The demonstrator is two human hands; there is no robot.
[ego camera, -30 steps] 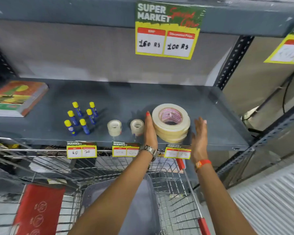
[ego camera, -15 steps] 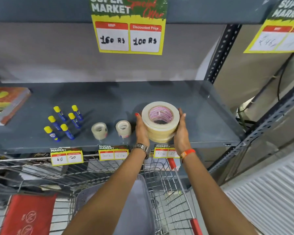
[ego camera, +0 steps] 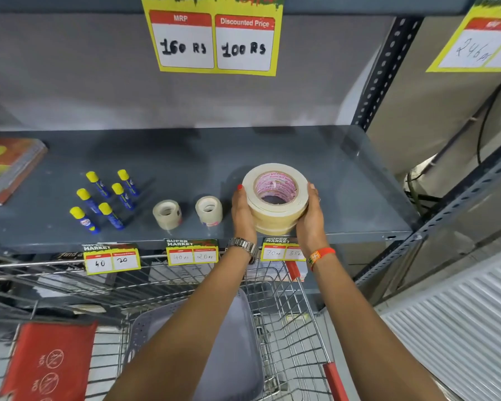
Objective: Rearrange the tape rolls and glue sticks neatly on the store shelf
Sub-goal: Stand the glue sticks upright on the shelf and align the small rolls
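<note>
A stack of wide cream masking tape rolls (ego camera: 275,211) sits near the front edge of the grey shelf (ego camera: 344,198). My left hand (ego camera: 241,212) presses its left side and my right hand (ego camera: 311,215) presses its right side, fingers curved around it. Left of them stand two small clear tape rolls (ego camera: 167,214) (ego camera: 209,211). Further left, several blue glue sticks with yellow caps (ego camera: 104,198) stand upright in two rows.
A stack of colourful books (ego camera: 6,166) lies at the shelf's far left. Price tags (ego camera: 112,259) hang along the front edge, and a large price sign (ego camera: 214,39) hangs above. A wire shopping cart (ego camera: 272,314) holding a grey basket stands below my arms.
My hands were apart beside the wide tape stack one second ago; both have closed in on its sides. The stack now looks straighter. The camera has moved closer.
</note>
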